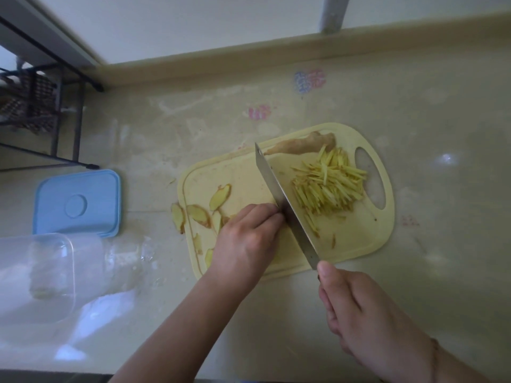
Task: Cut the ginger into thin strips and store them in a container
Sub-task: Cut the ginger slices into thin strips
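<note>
A pale yellow cutting board (359,239) lies on the counter. A heap of thin ginger strips (330,185) sits on its right part, and an uncut ginger piece (301,146) lies at its far edge. Several flat ginger slices (219,196) are spread on the left side. My right hand (367,316) grips the handle of a cleaver (284,203) whose blade stands across the board. My left hand (246,241) has its fingers curled down against the blade's left face, pressing on ginger hidden beneath them. A clear plastic container (41,275) stands at the left.
A blue lid (78,203) lies on the counter left of the board, beyond the container. A black wire rack (36,106) stands at the far left. The wall ledge (276,48) runs along the back of the counter.
</note>
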Available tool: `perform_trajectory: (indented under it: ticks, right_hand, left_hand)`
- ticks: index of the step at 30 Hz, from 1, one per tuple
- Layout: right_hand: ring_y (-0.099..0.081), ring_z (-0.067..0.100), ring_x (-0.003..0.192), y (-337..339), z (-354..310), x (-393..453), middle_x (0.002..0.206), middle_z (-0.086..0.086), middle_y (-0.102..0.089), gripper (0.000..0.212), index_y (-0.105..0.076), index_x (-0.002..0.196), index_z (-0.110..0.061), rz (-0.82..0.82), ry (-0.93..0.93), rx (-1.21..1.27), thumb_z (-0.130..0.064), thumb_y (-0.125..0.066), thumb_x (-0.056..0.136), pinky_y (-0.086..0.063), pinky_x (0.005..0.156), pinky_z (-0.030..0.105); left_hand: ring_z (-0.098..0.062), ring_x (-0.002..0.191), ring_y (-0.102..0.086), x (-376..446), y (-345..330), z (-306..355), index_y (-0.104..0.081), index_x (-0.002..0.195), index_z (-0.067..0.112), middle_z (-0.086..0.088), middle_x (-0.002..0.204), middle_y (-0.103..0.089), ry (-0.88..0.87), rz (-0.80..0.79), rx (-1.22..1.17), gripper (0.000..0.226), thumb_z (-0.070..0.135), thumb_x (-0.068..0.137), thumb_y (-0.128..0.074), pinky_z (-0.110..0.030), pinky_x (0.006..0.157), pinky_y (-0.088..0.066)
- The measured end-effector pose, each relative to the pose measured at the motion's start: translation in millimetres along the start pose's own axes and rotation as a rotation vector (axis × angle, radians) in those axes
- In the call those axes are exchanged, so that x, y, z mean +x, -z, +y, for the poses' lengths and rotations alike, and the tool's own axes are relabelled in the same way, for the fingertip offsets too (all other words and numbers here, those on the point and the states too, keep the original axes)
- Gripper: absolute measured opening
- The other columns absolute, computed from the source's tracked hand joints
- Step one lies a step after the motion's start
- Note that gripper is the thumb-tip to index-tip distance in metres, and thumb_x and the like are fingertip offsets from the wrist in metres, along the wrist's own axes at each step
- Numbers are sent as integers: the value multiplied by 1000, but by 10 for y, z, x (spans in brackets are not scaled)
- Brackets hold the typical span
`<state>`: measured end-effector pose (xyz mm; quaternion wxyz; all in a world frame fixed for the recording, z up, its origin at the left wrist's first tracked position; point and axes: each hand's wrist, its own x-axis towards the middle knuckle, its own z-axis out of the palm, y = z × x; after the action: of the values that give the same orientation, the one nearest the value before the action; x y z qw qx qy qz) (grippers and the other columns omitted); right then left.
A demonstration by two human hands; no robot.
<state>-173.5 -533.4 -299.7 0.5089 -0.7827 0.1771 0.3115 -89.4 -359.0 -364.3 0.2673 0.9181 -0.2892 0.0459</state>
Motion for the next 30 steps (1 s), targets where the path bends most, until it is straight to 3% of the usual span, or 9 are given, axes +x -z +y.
perform_trajectory:
  ticks: [3, 7, 9, 16, 20, 22, 26, 30]
  right_hand:
    - [-38, 9, 41, -33, 20, 23, 45, -6, -38, 78, -36, 65, -14, 14, 3, 14, -89, -21, 76, -27, 48, 16]
    - [-38, 6, 33, 69, -72, -33, 42, -3, -39, 77, -40, 67, -11, -49, -73, 61, -83, -22, 84, -35, 38, 17]
    - [-41, 6, 31, 96, -129, -58, 40, -2, -42, 70, -42, 66, -11, -84, -93, 65, -77, -22, 75, -37, 37, 17]
    - [-40, 5, 33, -14, -85, -4, 41, -4, -42, 74, -42, 67, -12, -50, -80, 78, -80, -19, 87, -34, 38, 15]
    - [-37, 8, 35, -42, -49, 14, 44, -6, -38, 76, -38, 66, -14, -10, -41, 60, -87, -19, 78, -32, 38, 16]
    - [-38, 7, 32, 24, -97, -11, 43, -4, -39, 74, -39, 65, -13, -35, -56, 76, -81, -21, 86, -33, 36, 16]
    - [-38, 6, 30, 91, -158, -40, 43, -2, -40, 66, -41, 66, -12, -75, -77, 101, -74, -23, 79, -33, 36, 16]
    - [-36, 9, 36, -55, -104, 4, 46, -6, -36, 82, -37, 67, -14, 4, -25, 26, -93, -20, 79, -33, 38, 18]
  left_hand:
    - [-25, 80, -69, -10, 4, -22, -77, 92, 3, -7, 95, -73, -2, -7, -20, 18, -9, 82, -69, -37, 65, -57]
    - [-27, 83, -69, -11, 14, -25, -76, 94, 3, -7, 97, -72, 11, -31, -7, 22, -11, 77, -76, -38, 62, -59]
    - [-28, 82, -70, -14, 6, -12, -77, 92, 2, -8, 96, -73, 14, -21, 5, 23, -13, 75, -77, -38, 62, -59]
    - [-27, 79, -69, -9, 1, -23, -76, 89, 4, -7, 91, -72, 4, -14, 32, 17, -8, 78, -70, -38, 57, -57]
    - [-24, 81, -67, 6, 22, -34, -77, 88, 6, -5, 90, -72, -20, -2, 33, 15, -6, 83, -68, -36, 59, -56]
    - [-24, 82, -67, 7, 32, -28, -77, 88, 5, -5, 90, -72, -36, 13, 42, 19, -3, 87, -59, -35, 61, -55]
    - [-26, 77, -68, 13, 21, -28, -76, 85, 3, -7, 87, -72, -24, 47, 51, 22, -7, 83, -56, -34, 57, -55]
    - [-25, 76, -69, 27, 17, -45, -77, 85, 6, -4, 86, -73, 3, 21, 44, 23, -1, 80, -56, -32, 56, -55]
